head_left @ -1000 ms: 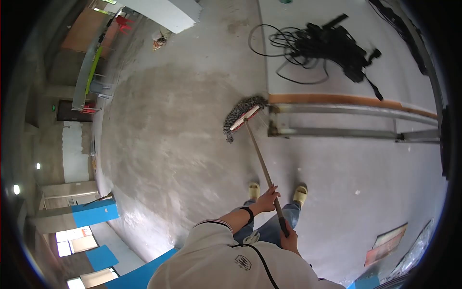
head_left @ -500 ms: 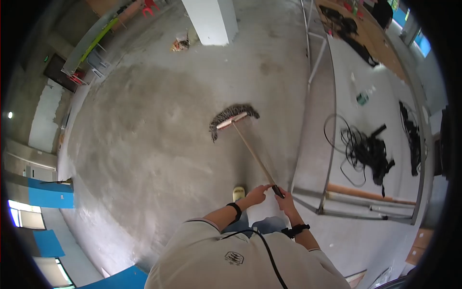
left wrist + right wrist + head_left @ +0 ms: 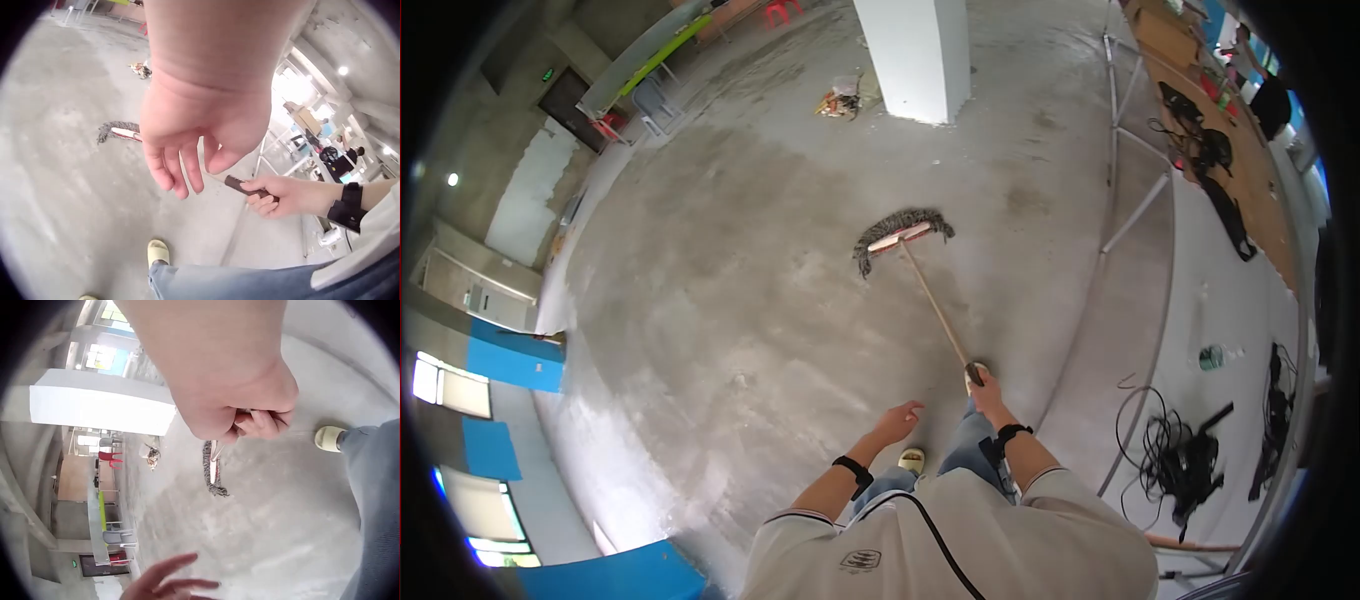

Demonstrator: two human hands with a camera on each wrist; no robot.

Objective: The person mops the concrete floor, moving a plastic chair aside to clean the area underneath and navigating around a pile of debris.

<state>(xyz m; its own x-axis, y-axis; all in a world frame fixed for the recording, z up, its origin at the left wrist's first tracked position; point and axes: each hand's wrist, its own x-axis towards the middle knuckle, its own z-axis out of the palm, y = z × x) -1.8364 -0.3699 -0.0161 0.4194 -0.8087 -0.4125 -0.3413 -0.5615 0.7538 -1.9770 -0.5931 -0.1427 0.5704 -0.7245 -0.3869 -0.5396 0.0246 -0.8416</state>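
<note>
A mop (image 3: 900,238) with a grey stringy head lies out on the concrete floor ahead of the person. Its wooden handle slants back to a dark grip end, which the right hand (image 3: 986,392) holds with curled fingers. The left hand (image 3: 894,424) is off the handle, to its left, with loose fingers and nothing in them. In the left wrist view the left hand (image 3: 200,134) hangs in front, while the right hand (image 3: 272,195) grips the dark handle end behind it. The right wrist view shows the right fist (image 3: 256,419) wrapped round the handle, mop head (image 3: 214,472) beyond.
A white pillar (image 3: 915,65) stands ahead, with a small litter pile (image 3: 840,100) beside it. Along the right runs a long table (image 3: 1200,300) bearing black cables (image 3: 1185,460). Blue panels (image 3: 510,355) line the left wall. A person in dark clothes (image 3: 1272,105) is at the far right.
The left hand has let go of the handle and moved left. The right hand keeps its hold. The person has turned and advanced; the table now lies along the right side and the pillar ahead.
</note>
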